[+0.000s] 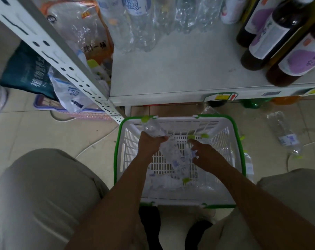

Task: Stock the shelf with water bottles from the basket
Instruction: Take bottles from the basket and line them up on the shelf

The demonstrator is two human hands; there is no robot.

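Clear bottle gripped in left hand, right hand half-open over basket

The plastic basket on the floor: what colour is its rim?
Bright green, edging the white slotted plastic basket; the head view shows it plainly.

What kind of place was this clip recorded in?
Probably a small shop or its stockroom: a metal shelf with price tags on its edge, rows of dark bottles, and a green-rimmed shopping basket on the tiled floor.
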